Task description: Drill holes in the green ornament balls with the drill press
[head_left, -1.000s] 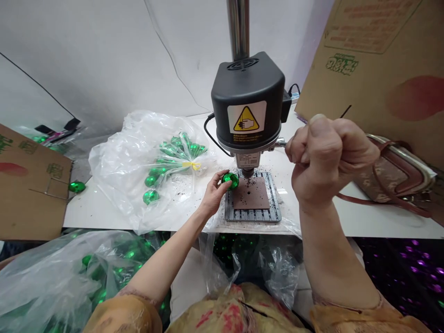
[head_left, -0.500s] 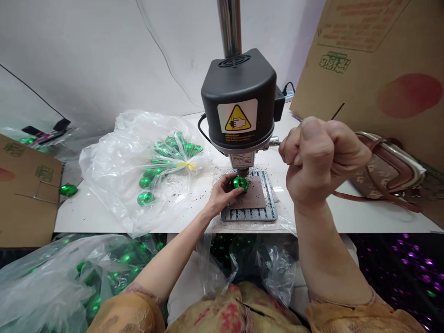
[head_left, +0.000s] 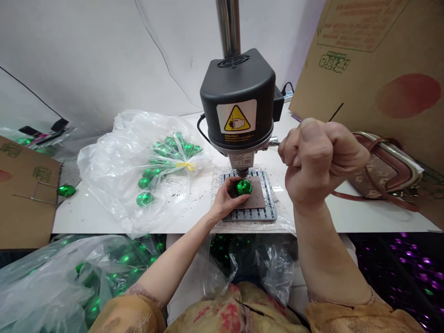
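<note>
My left hand (head_left: 226, 200) has its thumb and fingers around the left side of a shiny green faceted ball (head_left: 244, 187). The ball rests on a brown square board (head_left: 257, 199) over the grey slotted base (head_left: 272, 213) of a bench drill press. Right above it sits the chuck of the black drill press (head_left: 237, 92), with a thin bit reaching the ball's top. My right hand (head_left: 321, 155) is closed in a fist around the press's feed lever (head_left: 274, 141), most of which the hand hides.
A clear plastic bag (head_left: 114, 152) of green balls, tied in yellow, lies left of the press. Another bag (head_left: 52, 286) is below the table edge. Cardboard boxes (head_left: 367, 51) flank the table, and a brown handbag (head_left: 388, 171) stands at the right. Dark crumbs litter the tabletop.
The green ball has shifted slightly right and turned, and my left hand's fingers sit differently along its left side. My right hand stays at the lever, nearly unmoved.
</note>
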### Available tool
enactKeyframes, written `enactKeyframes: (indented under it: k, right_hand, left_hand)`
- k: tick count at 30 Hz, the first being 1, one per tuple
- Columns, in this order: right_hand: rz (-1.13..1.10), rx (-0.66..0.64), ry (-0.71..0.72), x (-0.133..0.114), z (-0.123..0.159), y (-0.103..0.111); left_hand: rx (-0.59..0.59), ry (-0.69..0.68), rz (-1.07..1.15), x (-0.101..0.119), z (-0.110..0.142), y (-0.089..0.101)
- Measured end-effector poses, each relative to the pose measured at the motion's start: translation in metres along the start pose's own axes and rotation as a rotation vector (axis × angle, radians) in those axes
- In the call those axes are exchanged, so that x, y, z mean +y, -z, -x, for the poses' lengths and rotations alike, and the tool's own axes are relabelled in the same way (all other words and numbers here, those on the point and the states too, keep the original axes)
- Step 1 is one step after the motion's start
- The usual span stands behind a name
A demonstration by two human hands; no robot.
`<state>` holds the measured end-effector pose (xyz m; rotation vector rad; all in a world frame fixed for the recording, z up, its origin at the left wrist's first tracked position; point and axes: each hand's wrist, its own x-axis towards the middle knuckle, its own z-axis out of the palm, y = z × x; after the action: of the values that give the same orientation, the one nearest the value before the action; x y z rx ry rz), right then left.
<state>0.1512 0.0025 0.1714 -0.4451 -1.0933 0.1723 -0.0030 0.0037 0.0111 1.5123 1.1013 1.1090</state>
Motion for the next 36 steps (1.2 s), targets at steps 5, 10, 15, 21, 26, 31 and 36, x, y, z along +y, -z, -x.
enactKeyframes:
  k: [5,10,15,21,26,31,36]
  right_hand:
    - [-0.071,0.051,0.016,-0.002,-0.002,-0.007]
    - [-0.033,0.054,-0.018,-0.005,-0.002,-0.008]
    - [-0.047,0.053,0.058,0.004,0.005,-0.002]
    - [-0.064,0.054,0.147,0.016,0.015,0.009]
    - [-0.044,-0.073,0.064,0.017,0.020,0.020]
    - [-0.090,-0.036,0.211,0.017,0.022,0.018]
    - [-0.084,-0.047,0.253,0.023,0.027,0.020]
  left_hand:
    - [0.020,-0.014,-0.050,0.003,0.003,-0.006]
    - [0.007,-0.011,-0.056,0.000,0.003,-0.005]
    - [0.001,-0.007,-0.014,-0.005,0.002,-0.004]
    - [-0.001,-0.014,0.001,-0.007,0.002,-0.005]
    - [-0.010,-0.030,-0.003,-0.008,0.002,-0.004]
    - [-0.012,-0.026,-0.010,-0.008,0.002,-0.004]
    - [-0.008,-0.034,0.010,-0.007,0.003,-0.005]
